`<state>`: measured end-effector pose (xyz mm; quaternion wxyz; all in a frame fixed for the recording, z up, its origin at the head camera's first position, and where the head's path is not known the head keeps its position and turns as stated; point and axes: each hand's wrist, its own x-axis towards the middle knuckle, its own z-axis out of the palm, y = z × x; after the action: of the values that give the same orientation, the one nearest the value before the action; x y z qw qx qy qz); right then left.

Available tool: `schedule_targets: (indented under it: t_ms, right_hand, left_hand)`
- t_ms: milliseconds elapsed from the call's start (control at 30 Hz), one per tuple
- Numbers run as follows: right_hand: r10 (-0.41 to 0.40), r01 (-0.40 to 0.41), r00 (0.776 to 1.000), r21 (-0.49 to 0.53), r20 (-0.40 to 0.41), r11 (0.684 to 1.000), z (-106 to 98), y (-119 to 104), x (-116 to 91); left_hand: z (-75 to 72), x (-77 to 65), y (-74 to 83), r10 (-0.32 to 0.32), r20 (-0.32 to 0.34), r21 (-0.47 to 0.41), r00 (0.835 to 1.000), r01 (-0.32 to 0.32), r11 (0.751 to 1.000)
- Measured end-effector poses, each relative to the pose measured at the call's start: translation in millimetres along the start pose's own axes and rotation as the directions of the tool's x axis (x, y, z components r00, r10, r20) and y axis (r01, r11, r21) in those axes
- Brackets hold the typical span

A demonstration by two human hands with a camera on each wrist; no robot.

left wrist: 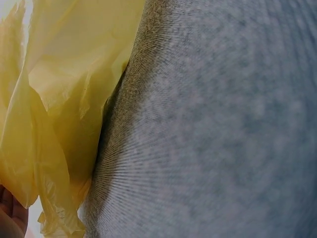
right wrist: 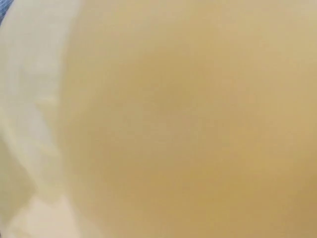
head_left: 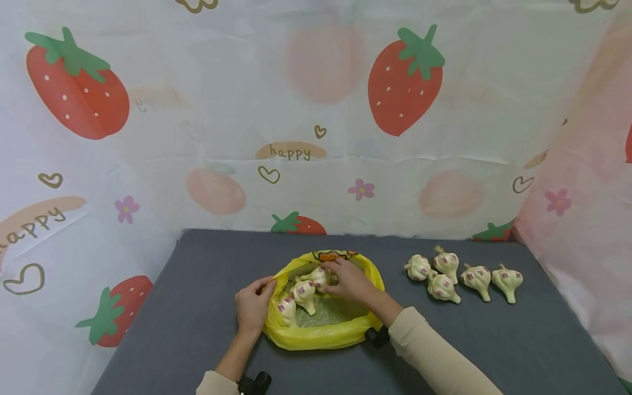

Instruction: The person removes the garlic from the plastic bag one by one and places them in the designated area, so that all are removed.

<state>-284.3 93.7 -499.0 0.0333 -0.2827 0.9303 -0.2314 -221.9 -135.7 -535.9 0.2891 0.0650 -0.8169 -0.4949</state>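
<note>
A yellow plastic bag lies with its mouth spread wide at the middle of the table. My left hand pinches the bag's left rim between thumb and fingers. In the left wrist view, the bag's crinkled side fills the left, with fingers at the lower corner. Inside the bag are two garlic bulbs, one by the left wall and another beside it. My right hand reaches over the bag's right rim and holds a third garlic bulb near the back. Blurred yellow plastic covers the right wrist view.
Several more garlic bulbs sit on the dark grey table to the right of the bag. A white cloth printed with strawberries hangs behind the table and along its sides.
</note>
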Motion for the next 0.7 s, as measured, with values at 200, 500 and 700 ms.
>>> schedule_targets:
  t_ms: [200, 500, 700]
  right_hand:
    - [0.013, -0.013, 1.000, 0.007, -0.024, 1.000, 1.4, -1.6, -1.7]
    - [0.064, -0.064, 0.998, 0.042, 0.010, 0.997, 7.3, -2.6, -1.1]
    - [0.080, -0.080, 0.997, 0.050, 0.008, 0.996, 9.4, -4.1, -0.1]
  left_hand:
    - [0.2, -0.3, 0.1, 0.014, -0.006, -0.006, 1.000, -0.014, 1.000]
    - [1.3, -0.6, -3.7, 0.062, -0.028, -0.029, 0.998, -0.063, 0.998]
    - [-0.6, 0.6, -1.1, -0.001, 0.007, -0.005, 1.000, 0.001, 1.000]
